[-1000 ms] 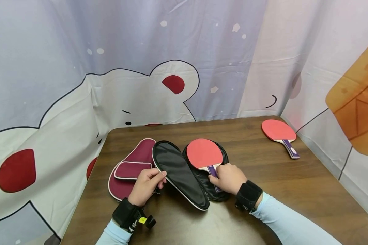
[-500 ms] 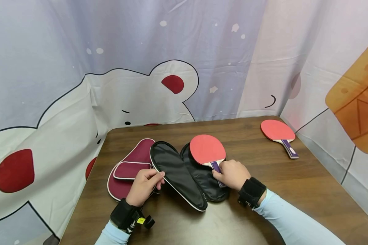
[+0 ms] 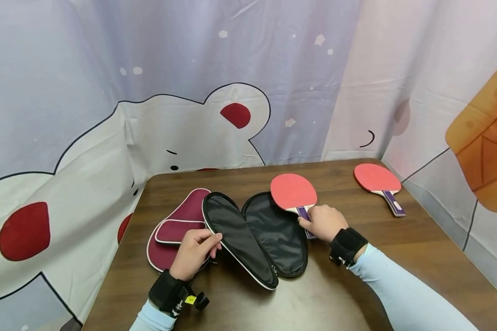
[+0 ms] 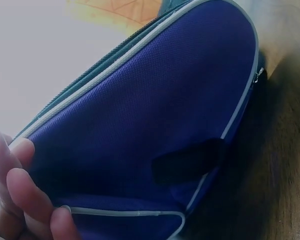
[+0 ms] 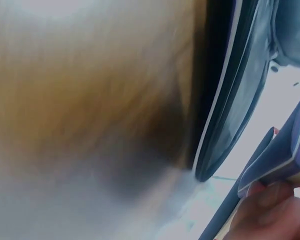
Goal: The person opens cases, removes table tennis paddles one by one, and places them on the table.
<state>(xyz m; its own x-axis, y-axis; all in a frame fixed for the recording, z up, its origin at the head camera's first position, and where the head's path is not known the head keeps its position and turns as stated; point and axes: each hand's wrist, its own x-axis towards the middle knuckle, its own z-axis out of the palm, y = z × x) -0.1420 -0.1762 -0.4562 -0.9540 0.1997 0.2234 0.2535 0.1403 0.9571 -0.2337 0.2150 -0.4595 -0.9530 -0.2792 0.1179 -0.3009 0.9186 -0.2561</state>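
A black racket case (image 3: 273, 236) lies unzipped and spread open on the brown table (image 3: 248, 303). My left hand (image 3: 195, 250) pinches the white-piped edge of its raised left flap (image 3: 236, 236); the left wrist view shows that flap (image 4: 155, 125) close up beside my fingertips (image 4: 25, 200). My right hand (image 3: 324, 222) grips the purple handle of a red table tennis paddle (image 3: 294, 191), held just past the case's upper right edge. In the right wrist view the paddle handle (image 5: 282, 155) and the case rim (image 5: 230, 115) appear blurred.
A maroon racket case (image 3: 178, 227) lies closed to the left of the black one. A second red paddle (image 3: 377, 179) with a purple handle rests at the table's far right corner. A printed fabric backdrop (image 3: 190, 92) encloses the table on three sides.
My right hand has drawn the red paddle up and to the right, out of the black case and off its lining. The left hand keeps holding the flap in place.
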